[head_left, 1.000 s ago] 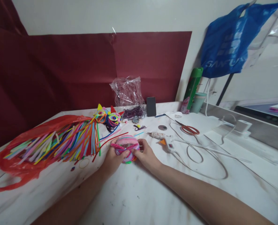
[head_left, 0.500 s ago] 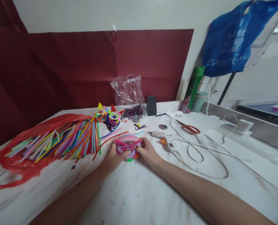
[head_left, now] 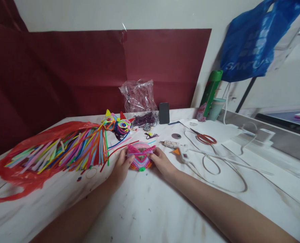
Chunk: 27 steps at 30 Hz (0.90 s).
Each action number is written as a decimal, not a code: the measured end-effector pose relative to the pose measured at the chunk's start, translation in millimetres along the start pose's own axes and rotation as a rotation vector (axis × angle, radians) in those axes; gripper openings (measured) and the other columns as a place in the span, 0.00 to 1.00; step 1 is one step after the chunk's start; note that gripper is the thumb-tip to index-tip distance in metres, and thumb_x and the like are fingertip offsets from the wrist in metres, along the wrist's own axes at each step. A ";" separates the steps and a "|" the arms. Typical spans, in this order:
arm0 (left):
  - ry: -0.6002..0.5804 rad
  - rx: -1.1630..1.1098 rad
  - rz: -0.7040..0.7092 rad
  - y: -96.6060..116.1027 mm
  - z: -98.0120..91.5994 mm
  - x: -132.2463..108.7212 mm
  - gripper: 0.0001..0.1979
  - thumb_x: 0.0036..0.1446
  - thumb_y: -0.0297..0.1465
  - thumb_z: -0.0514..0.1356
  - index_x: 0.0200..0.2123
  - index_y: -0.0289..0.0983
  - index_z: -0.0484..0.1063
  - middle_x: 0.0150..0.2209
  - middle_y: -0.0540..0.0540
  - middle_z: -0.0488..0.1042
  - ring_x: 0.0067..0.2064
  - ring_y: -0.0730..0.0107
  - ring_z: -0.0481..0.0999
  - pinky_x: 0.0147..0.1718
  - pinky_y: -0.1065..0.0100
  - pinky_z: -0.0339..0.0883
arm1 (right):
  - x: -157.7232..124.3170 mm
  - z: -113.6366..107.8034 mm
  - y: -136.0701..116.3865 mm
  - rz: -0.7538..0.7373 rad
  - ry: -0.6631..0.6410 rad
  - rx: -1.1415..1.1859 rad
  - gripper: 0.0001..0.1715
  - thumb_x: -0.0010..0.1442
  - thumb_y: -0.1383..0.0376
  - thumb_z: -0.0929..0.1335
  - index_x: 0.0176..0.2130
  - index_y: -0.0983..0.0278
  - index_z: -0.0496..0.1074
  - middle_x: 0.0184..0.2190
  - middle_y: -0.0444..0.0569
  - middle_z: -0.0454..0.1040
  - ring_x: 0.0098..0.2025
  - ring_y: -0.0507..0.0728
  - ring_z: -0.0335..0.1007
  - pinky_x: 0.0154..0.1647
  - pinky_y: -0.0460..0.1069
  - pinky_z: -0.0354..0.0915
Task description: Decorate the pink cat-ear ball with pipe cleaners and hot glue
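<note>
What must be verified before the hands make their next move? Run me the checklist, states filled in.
1. Left grip on the pink craft piece: ok, fingers hold its left side.
2. Right grip on the same piece: ok, fingers hold its right side.
3. Glue gun apart from both hands: ok, it lies on the table beyond the right hand.
4. Glue gun cool or hot: cannot tell.
5. Cord tidy: not ok, it loops across the table's right side.
6. Scissors clear of the hands: ok, they lie farther back, to the right.
</note>
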State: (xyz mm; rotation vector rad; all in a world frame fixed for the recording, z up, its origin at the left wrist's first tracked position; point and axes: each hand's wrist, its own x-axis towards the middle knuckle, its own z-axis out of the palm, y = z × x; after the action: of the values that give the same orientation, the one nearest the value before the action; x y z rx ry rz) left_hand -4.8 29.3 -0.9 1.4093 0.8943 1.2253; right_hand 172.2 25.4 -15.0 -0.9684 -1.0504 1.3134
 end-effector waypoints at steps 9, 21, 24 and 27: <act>0.060 -0.047 0.019 -7.9 -5.1 2.6 0.31 0.54 0.45 0.63 0.57 0.38 0.64 0.60 0.38 0.68 0.62 0.51 0.67 0.57 0.56 0.62 | 3.3 -3.4 -4.5 0.099 0.039 0.093 0.12 0.54 0.59 0.71 0.35 0.61 0.66 0.22 0.39 0.70 0.21 0.50 0.65 0.19 0.44 0.61; -0.067 -0.099 -0.005 -4.7 -4.4 0.3 0.39 0.46 0.37 0.69 0.61 0.37 0.60 0.53 0.38 0.73 0.52 0.54 0.75 0.48 0.60 0.70 | 0.3 -2.0 -15.6 0.184 -0.003 0.103 0.06 0.58 0.64 0.64 0.31 0.63 0.69 0.19 0.42 0.71 0.20 0.51 0.66 0.17 0.44 0.63; -0.096 -0.100 0.007 -7.2 -7.8 0.2 0.40 0.47 0.36 0.69 0.62 0.37 0.59 0.55 0.37 0.71 0.53 0.54 0.74 0.49 0.60 0.70 | 0.6 -2.6 -19.3 0.205 -0.016 0.124 0.08 0.59 0.64 0.62 0.32 0.63 0.70 0.19 0.43 0.71 0.20 0.52 0.67 0.17 0.43 0.63; -0.093 -0.059 0.028 -8.8 -9.5 0.4 0.42 0.44 0.34 0.71 0.61 0.37 0.59 0.55 0.36 0.71 0.53 0.53 0.74 0.48 0.60 0.70 | 1.4 -5.1 -23.8 0.251 -0.055 0.153 0.13 0.61 0.62 0.61 0.36 0.64 0.72 0.22 0.45 0.74 0.21 0.53 0.68 0.15 0.43 0.63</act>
State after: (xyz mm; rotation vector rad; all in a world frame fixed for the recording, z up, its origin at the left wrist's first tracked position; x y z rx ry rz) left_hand -13.2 33.5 -9.8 1.4236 0.7706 1.1880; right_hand 183.3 26.1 6.7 -0.9752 -0.8754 1.6104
